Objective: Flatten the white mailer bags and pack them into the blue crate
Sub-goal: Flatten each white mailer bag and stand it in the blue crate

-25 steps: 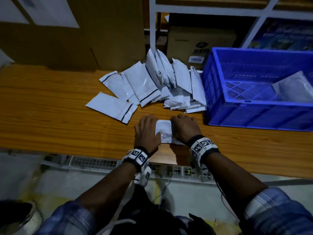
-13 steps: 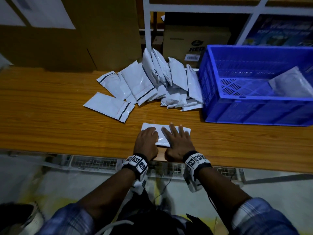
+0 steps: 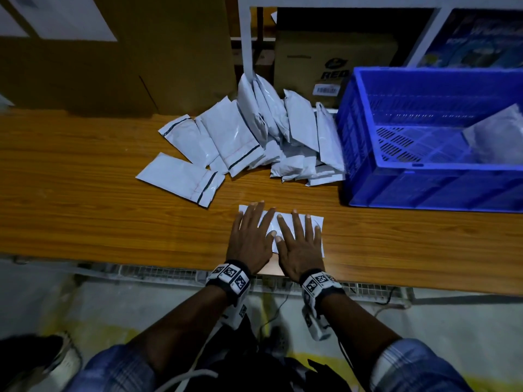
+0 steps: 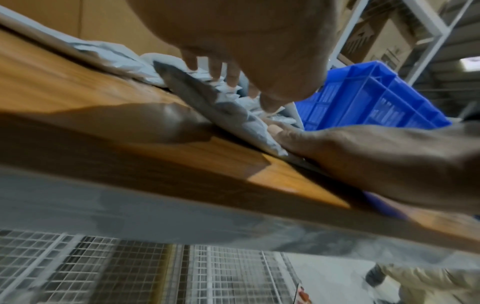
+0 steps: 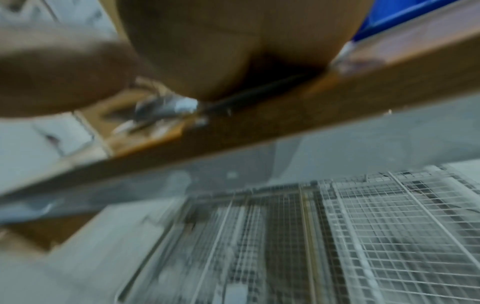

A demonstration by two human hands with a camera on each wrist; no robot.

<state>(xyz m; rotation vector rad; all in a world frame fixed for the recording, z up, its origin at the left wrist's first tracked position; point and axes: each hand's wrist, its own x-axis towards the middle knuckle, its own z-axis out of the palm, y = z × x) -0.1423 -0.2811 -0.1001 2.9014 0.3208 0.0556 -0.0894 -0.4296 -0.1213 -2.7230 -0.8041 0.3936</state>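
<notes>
Light: dim throughout the head view, corners darkest.
Shadows: a dark patch falls on the wooden table in the left wrist view.
Focus: the right wrist view is heavily motion-blurred.
Distortion: wide-angle bending at edges.

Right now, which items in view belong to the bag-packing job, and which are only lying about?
Part of the job:
- mailer bag pressed flat under the left hand and right hand
- pile of mailer bags
- blue crate, one bag inside

Just lying about:
- cardboard box on the shelf
- large carton
</notes>
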